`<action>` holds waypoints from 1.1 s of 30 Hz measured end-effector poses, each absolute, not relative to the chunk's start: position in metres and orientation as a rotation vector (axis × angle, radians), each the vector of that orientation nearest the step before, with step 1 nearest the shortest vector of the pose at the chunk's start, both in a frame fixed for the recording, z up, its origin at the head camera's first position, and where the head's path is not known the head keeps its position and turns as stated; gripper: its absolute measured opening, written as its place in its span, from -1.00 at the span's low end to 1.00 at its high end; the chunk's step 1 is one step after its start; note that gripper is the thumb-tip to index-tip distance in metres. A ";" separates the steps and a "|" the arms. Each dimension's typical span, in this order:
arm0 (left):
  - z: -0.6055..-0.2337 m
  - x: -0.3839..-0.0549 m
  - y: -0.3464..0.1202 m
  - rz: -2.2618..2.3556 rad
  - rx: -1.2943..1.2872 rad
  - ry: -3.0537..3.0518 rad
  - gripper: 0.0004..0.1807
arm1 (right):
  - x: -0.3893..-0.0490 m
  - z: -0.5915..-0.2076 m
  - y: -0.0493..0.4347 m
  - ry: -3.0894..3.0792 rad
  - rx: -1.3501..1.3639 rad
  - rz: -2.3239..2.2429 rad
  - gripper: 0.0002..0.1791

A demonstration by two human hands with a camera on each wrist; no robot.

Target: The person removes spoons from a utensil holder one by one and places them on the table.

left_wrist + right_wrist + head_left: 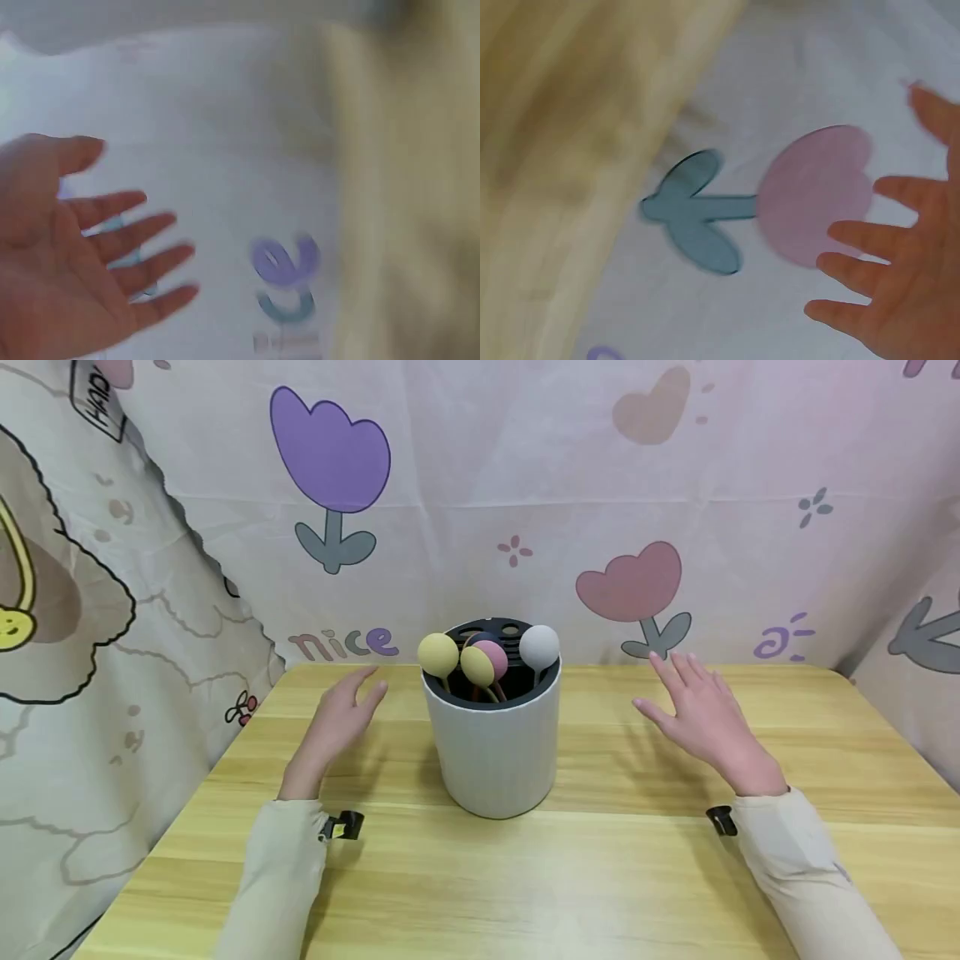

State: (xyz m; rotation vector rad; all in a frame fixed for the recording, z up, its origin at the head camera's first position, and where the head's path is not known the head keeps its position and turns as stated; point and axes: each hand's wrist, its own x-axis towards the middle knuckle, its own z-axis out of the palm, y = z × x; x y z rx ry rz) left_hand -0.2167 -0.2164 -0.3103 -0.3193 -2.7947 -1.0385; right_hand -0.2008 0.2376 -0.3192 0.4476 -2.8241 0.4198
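A white cylindrical holder (495,760) with a black slotted insert (510,639) stands upright on the table. Ball-topped sticks poke out of it: a pale yellow ball (438,655) at the left, a grey one (538,647) at the right, and a yellow-and-pink cluster (480,664) with a dark ball behind in the middle. To the left of the holder, my left hand (337,722) is raised with its fingers extended, apart from it. My right hand (701,718) hovers to the right, fingers spread, holding nothing. In the left wrist view the palm (67,285) is bare.
The wooden table (495,885) reaches back to a printed cloth (465,460) with tulips and lettering. More printed cloth (172,693) hangs along the left side. Small black devices (722,820) sit at both sleeve cuffs.
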 end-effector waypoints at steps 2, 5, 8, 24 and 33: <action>-0.301 -0.214 -0.209 -1.405 -0.388 -2.641 -0.35 | -0.197 -0.312 0.233 -2.739 0.479 0.519 -0.25; -0.291 -0.213 -0.195 -1.777 -0.528 -2.406 -0.29 | -0.190 -0.299 0.222 -2.641 0.506 0.716 -0.32; -0.289 -0.215 -0.181 -1.918 -0.647 -2.307 -0.12 | -0.183 -0.289 0.208 -2.572 0.518 0.899 -0.36; -0.303 -0.221 -0.157 -2.068 -0.876 -2.332 0.21 | -0.177 -0.260 0.160 -2.224 0.655 1.797 -0.57; -0.310 -0.228 -0.155 -2.086 -0.922 -2.258 0.31 | -0.190 -0.256 0.150 -2.157 0.656 2.029 -0.60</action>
